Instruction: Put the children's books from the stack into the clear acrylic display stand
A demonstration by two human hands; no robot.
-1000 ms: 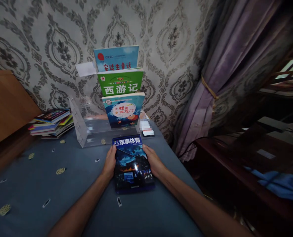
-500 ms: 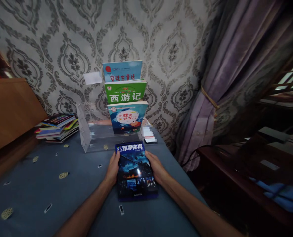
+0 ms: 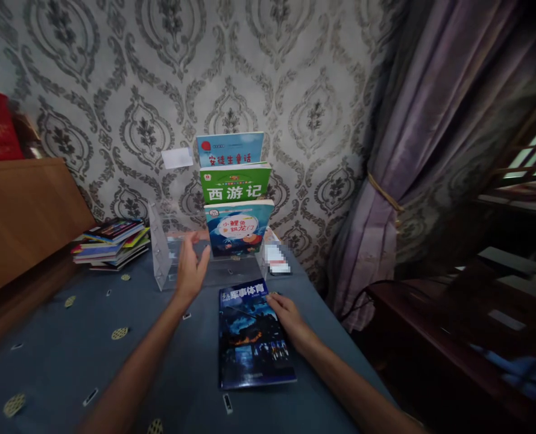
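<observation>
A dark blue book with white Chinese lettering lies tilted slightly on the table, cover up. My right hand grips its upper right edge, thumb on the cover and the other fingers mostly hidden. My left hand is off the book, fingers apart and nothing in them, in front of the clear acrylic book stand. On the stand's tiers lean a teal fish-story book, a green book behind it and a light blue book at the top. Whether the left hand touches the stand, I cannot tell.
A stack of books sits at the left beside a wooden cabinet. Right of the stand lies a partly blurred-out flat object. The blue tablecloth ends at a right edge, beyond which are a curtain and dark furniture.
My left hand has let go of the dark blue book and moved up toward the stand. The right hand stays on the book. The view has shifted, so the scene sits lower.
</observation>
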